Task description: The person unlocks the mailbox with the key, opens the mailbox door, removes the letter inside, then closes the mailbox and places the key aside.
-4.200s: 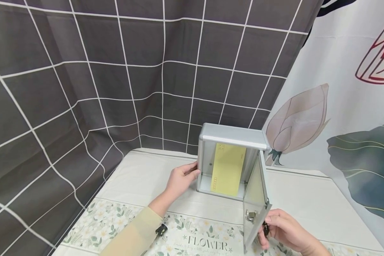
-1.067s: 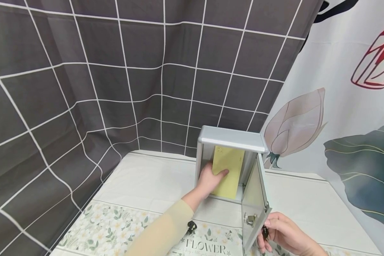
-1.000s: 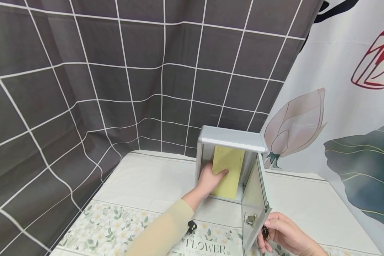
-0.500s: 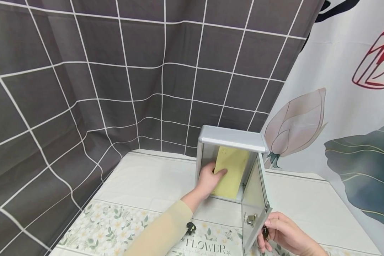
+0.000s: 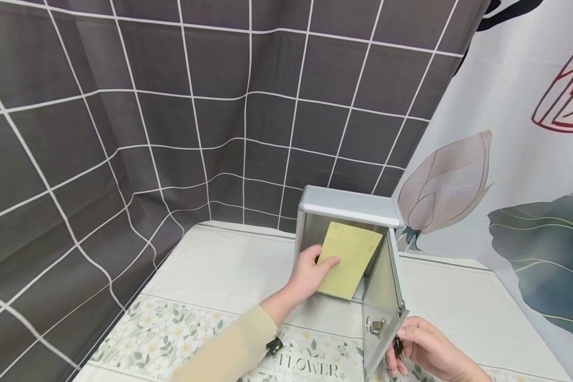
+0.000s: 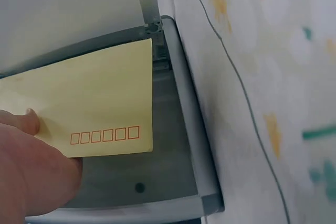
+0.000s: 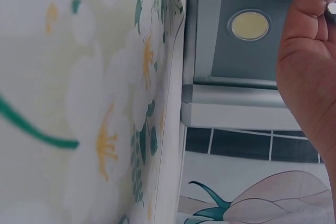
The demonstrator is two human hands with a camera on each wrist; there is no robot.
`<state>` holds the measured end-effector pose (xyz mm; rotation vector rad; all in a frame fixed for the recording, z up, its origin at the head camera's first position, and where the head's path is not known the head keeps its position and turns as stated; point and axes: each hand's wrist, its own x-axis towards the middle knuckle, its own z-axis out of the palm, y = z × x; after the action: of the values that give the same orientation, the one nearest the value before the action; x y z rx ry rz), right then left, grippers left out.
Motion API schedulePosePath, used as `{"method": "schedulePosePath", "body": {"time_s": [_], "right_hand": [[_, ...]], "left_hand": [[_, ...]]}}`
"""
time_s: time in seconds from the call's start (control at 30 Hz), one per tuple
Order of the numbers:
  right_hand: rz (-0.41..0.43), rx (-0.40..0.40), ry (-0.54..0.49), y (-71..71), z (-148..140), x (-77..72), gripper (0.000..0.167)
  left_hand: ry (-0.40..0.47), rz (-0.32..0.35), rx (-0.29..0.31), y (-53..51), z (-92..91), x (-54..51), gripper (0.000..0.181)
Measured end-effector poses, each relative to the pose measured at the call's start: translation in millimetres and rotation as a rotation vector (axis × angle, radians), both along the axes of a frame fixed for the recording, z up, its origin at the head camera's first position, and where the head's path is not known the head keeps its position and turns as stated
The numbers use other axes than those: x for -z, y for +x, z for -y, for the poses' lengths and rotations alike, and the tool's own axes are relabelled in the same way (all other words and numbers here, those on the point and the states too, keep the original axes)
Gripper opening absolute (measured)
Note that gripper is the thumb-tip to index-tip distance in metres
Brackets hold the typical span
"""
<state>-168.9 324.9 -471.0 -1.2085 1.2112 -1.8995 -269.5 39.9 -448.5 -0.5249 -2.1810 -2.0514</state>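
A yellow envelope [image 5: 350,260] stands tilted in the mouth of a grey metal mailbox [image 5: 350,204]. My left hand [image 5: 305,276] pinches its left edge, thumb on the front face. In the left wrist view the red printed squares show near one end of the envelope [image 6: 105,93]. The mailbox door [image 5: 381,297] is swung out toward me, its metal lock [image 5: 376,327] showing on the inner face. At the door's outer side, my right hand [image 5: 427,345] holds a small dark key [image 5: 398,347] between thumb and fingers; how far it sits in the lock is hidden.
The mailbox stands on a white tablecloth [image 5: 248,260] with a flowered band [image 5: 157,334] along the front. Behind it hangs a dark checked curtain [image 5: 210,122]. A white curtain with a lotus print [image 5: 444,185] hangs at the right.
My left hand has gone from the box's left side to the envelope inside. The envelope has tilted and come forward and right off the back wall. My right hand stays at the door.
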Motion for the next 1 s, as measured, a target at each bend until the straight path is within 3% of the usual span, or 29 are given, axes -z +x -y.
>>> {"method": "schedulePosePath", "body": {"time_s": [0.27,0.53,1.0], "right_hand": [[0.011,0.004,0.005,0.5,0,0.4,0.054],[-0.003,-0.006,-0.002,-0.6,1,-0.1,0.053],[-0.023,-0.013,0.001,-1.5,2,0.1,0.052]], "left_hand": [[-0.044,0.001,0.025,10.9,23.9,-4.5,0.018],[-0.008,0.015,0.040,17.7,51.8,-4.1,0.022],[0.009,0.043,-0.017,21.2,103.3,-7.2,0.024]]}}
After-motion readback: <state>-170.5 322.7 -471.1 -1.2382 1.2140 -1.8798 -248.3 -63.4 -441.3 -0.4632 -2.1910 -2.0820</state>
